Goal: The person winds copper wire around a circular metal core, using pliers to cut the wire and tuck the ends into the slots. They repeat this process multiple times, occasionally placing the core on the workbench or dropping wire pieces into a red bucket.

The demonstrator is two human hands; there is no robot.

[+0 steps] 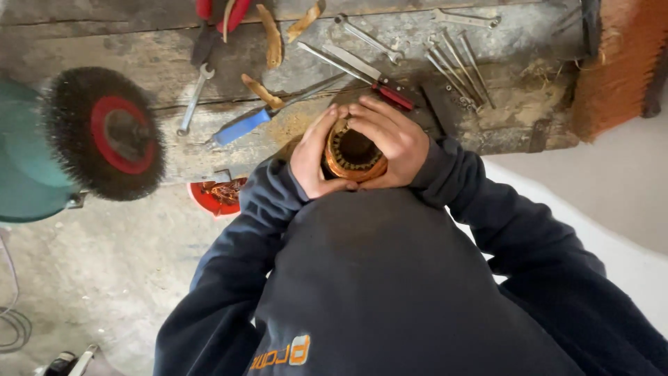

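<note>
Copper-wound round motor stator point(353, 152), ringed with windings around a slotted dark bore, sits cupped against the person's chest just below the worn wooden workbench point(487, 104). Left hand point(313, 157) grips its left rim, right hand point(391, 139) clasps its right; windings appear intact, tools lying unused above.

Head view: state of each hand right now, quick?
Left hand: closed around the left side of the copper-wound stator ring, holding it.
Right hand: closed around the ring's right and top, holding it too.
</note>
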